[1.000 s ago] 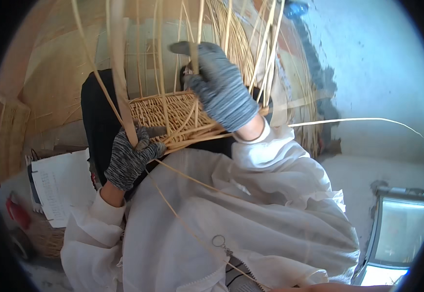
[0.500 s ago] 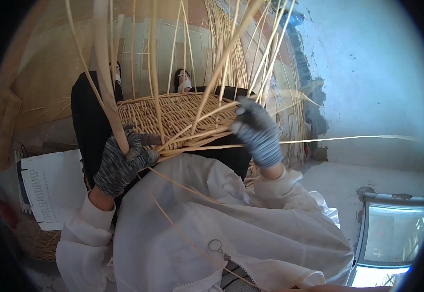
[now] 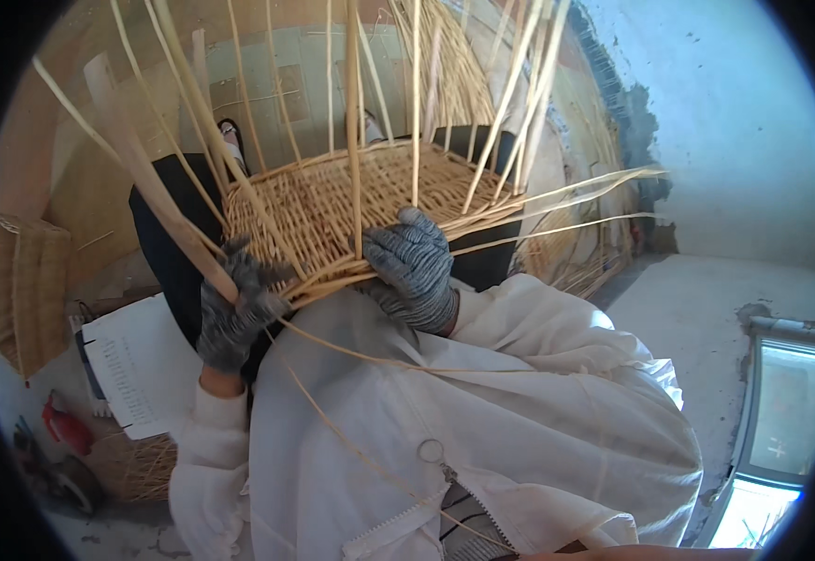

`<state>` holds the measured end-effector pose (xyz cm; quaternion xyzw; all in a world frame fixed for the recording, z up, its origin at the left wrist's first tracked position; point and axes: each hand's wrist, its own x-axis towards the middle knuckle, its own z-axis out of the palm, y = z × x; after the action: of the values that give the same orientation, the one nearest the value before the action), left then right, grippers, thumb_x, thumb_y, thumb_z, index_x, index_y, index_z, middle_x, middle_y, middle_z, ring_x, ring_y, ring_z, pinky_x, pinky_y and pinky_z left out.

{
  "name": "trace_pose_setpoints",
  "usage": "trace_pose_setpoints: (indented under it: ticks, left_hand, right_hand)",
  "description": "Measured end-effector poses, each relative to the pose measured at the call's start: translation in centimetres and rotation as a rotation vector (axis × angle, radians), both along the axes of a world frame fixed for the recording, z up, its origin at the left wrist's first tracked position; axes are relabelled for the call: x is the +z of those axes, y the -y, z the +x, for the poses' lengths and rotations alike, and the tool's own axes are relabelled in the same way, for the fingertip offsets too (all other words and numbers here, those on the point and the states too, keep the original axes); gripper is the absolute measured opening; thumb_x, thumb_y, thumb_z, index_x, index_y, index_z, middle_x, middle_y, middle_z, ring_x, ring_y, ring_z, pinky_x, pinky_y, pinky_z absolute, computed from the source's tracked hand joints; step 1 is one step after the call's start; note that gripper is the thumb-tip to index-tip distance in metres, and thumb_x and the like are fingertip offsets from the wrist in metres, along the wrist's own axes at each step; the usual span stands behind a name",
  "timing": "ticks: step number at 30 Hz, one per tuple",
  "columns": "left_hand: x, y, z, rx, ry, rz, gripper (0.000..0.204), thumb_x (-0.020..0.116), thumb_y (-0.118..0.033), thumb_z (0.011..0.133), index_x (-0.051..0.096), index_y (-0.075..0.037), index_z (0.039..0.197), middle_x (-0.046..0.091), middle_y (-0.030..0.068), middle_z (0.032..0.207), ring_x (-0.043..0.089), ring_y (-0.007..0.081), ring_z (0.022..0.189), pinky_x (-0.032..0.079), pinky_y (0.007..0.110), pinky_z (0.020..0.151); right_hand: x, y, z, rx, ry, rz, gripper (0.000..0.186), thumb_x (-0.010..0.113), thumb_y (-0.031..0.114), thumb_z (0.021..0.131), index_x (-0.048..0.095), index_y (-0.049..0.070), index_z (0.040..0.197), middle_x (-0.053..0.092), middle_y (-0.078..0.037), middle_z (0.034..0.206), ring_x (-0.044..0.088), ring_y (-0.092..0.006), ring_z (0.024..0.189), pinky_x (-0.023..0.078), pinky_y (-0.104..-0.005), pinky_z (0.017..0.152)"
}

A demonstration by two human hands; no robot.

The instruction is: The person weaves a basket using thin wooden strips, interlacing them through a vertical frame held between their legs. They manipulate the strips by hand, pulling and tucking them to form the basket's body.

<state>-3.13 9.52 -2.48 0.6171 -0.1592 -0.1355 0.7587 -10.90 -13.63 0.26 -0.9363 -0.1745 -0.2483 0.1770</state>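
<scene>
A flat rectangular wicker basket base (image 3: 318, 192) lies across my lap, with tall upright stakes (image 3: 353, 122) rising round its edges. My left hand (image 3: 242, 309), in a grey knitted glove, is closed round the near left corner, beside a thick peeled stake (image 3: 145, 182). Gloved likewise, my right hand (image 3: 412, 266) curls over the weaving rods along the near edge, close to an upright stake. Thin rod ends (image 3: 580, 194) stick out past the right side. Other thin rods (image 3: 356, 353) trail from the left corner over my white top. My fingertips are partly hidden.
A large bundle of long rods (image 3: 440, 65) lies on the floor at the far side. A rough pale wall (image 3: 753, 140) and a window (image 3: 781, 411) stand to the right. At left are a woven piece (image 3: 28, 294), a written sheet (image 3: 131, 360) and a red object (image 3: 68, 428).
My right hand has come left and down from the right end of the rods to the middle of the near edge. The base and its stakes have shifted slightly; my left hand keeps the corner.
</scene>
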Motion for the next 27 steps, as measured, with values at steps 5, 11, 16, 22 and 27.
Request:
trace_pose_setpoints:
  ticks: [5,11,16,22,27]
  left_hand:
    - [-1.3,-0.4,2.5,0.202,-0.209,-0.039,0.034,0.062,-0.031,0.085,0.060,0.001,0.094,0.056,-0.0002,0.072,0.051,0.0082,0.071,0.042,0.028,0.084]
    - [3.2,1.5,2.4,0.498,0.432,0.502,0.035,0.059,-0.017,0.086,0.050,0.003,0.113,0.055,0.0130,0.099,0.052,0.0222,0.085,0.039,0.036,0.089]
    - [5.0,6.4,-2.2,0.341,0.723,0.765,0.037,0.055,-0.028,0.087,0.051,-0.001,0.114,0.056,0.0141,0.103,0.055,0.0295,0.093,0.041,0.042,0.084]
    - [-0.5,8.4,-0.7,0.355,0.709,1.040,0.024,0.051,-0.027,0.087,0.066,-0.009,0.083,0.059,0.0132,0.068,0.058,0.0281,0.064,0.043,0.043,0.062]
    - [0.2,8.3,2.4,0.401,0.223,0.835,0.033,0.047,-0.031,0.088,0.065,-0.004,0.080,0.061,0.0145,0.067,0.059,0.0322,0.068,0.045,0.043,0.065]
  right_hand:
    - [-0.4,-1.6,3.2,-0.041,-0.055,-0.062,0.046,0.070,0.027,0.058,0.063,0.003,0.096,0.062,-0.010,0.096,0.058,-0.0239,0.090,0.035,-0.0421,0.097]
    - [-0.6,-1.5,5.3,0.016,-0.113,-0.055,0.043,0.071,0.029,0.059,0.062,0.003,0.092,0.061,-0.010,0.092,0.058,-0.0239,0.084,0.041,-0.0426,0.088]
    - [-0.5,-3.3,2.5,-0.065,-0.148,-0.032,0.035,0.062,0.022,0.066,0.062,0.003,0.095,0.061,-0.010,0.093,0.057,-0.0233,0.088,0.036,-0.0429,0.097]
    - [-3.0,-3.0,3.2,-0.087,-0.022,-0.084,0.029,0.055,0.012,0.066,0.062,0.005,0.093,0.060,-0.008,0.088,0.057,-0.0210,0.083,0.038,-0.0384,0.094]
    - [-3.5,-3.1,5.1,-0.049,0.003,0.038,0.042,0.062,0.017,0.061,0.061,0.004,0.100,0.061,-0.008,0.087,0.058,-0.0229,0.082,0.042,-0.0384,0.087]
